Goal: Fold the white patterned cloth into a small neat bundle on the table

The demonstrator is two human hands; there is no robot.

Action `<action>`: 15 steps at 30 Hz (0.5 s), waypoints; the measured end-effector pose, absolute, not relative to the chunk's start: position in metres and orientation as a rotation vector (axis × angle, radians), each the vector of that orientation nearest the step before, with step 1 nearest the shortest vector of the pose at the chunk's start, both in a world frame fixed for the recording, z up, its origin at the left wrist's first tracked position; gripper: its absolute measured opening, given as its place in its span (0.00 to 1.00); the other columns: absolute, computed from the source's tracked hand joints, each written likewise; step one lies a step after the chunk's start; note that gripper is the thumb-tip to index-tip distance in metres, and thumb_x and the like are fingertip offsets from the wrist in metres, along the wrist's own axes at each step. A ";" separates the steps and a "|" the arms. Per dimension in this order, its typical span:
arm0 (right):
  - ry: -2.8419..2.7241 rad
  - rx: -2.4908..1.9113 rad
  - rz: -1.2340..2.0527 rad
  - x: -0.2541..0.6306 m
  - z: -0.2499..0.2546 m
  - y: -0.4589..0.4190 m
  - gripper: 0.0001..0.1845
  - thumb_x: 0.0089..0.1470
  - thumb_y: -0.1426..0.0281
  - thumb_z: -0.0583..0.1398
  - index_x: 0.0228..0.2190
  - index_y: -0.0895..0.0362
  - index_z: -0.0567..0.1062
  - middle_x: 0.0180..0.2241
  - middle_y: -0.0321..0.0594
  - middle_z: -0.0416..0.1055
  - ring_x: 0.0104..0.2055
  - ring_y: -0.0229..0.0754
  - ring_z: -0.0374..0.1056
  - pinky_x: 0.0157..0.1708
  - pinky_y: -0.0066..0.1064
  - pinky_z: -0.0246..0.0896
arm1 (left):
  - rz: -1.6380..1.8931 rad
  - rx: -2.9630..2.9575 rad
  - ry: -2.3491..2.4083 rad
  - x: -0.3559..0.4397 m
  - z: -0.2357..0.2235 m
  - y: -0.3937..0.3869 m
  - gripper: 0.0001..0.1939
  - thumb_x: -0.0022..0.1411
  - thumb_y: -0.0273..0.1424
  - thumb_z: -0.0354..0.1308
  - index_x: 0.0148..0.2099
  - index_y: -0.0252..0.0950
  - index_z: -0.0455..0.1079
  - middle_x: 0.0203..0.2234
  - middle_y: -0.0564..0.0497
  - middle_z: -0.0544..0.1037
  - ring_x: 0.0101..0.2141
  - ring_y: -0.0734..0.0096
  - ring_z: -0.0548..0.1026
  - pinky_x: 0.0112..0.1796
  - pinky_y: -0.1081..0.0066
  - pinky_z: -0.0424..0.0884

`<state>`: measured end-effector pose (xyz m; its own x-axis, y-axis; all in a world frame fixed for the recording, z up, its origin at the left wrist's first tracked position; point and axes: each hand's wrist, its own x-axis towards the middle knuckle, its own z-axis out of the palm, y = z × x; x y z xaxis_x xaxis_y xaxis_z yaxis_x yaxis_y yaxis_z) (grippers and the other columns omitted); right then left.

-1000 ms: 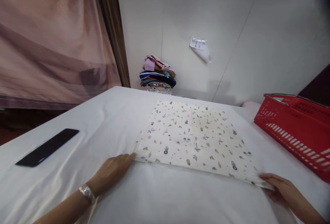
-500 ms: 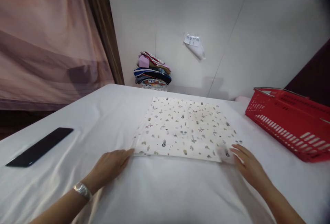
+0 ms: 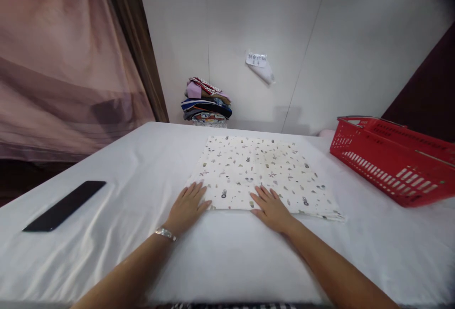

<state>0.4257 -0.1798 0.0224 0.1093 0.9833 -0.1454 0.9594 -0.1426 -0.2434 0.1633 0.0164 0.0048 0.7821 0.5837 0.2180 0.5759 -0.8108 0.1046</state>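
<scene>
A folded white cloth (image 3: 258, 171) with small printed figures and leaf shapes lies flat on the white-covered table. My left hand (image 3: 188, 204), with a silver bracelet at the wrist, rests palm down on its near left corner, fingers stretched out. Near the middle of the front edge, my right hand (image 3: 272, 207) presses flat on the cloth with its fingers spread. Neither hand grips anything. The cloth's near right corner extends past my right hand, its layers showing slightly apart.
A red plastic basket (image 3: 387, 157) stands at the right. To the left lies a flat black object (image 3: 66, 206), perhaps a phone. Behind the table is a stack of folded fabrics (image 3: 206, 103). A paper note (image 3: 256, 60) hangs on the wall; a pink curtain (image 3: 64, 62) hangs at left.
My right hand has left the near right corner and moved left to the cloth's front middle. My left hand let go of the corner edge and now lies flat on it.
</scene>
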 end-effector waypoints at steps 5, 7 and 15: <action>-1.979 -2.264 0.486 0.425 0.025 -0.181 0.39 0.61 0.45 0.39 0.66 0.53 0.49 0.69 0.40 0.32 0.70 0.47 0.24 0.65 0.45 0.19 | 0.216 2.865 0.966 0.162 0.015 0.023 0.30 0.66 0.48 0.42 0.62 0.38 0.62 0.63 0.44 0.59 0.63 0.52 0.57 0.59 0.49 0.57; -1.945 -2.248 0.579 0.424 0.031 -0.178 0.40 0.60 0.44 0.39 0.66 0.52 0.49 0.69 0.40 0.31 0.70 0.47 0.23 0.65 0.45 0.18 | 0.181 2.845 0.985 0.174 0.025 0.023 0.28 0.66 0.49 0.41 0.60 0.40 0.64 0.62 0.43 0.61 0.62 0.51 0.58 0.57 0.48 0.58; -1.683 -2.458 0.520 0.469 0.047 -0.163 0.40 0.61 0.46 0.37 0.66 0.53 0.49 0.69 0.38 0.26 0.69 0.48 0.20 0.64 0.47 0.19 | 0.245 2.949 0.977 0.221 0.020 0.040 0.30 0.65 0.48 0.44 0.63 0.39 0.61 0.64 0.42 0.58 0.64 0.49 0.53 0.60 0.46 0.51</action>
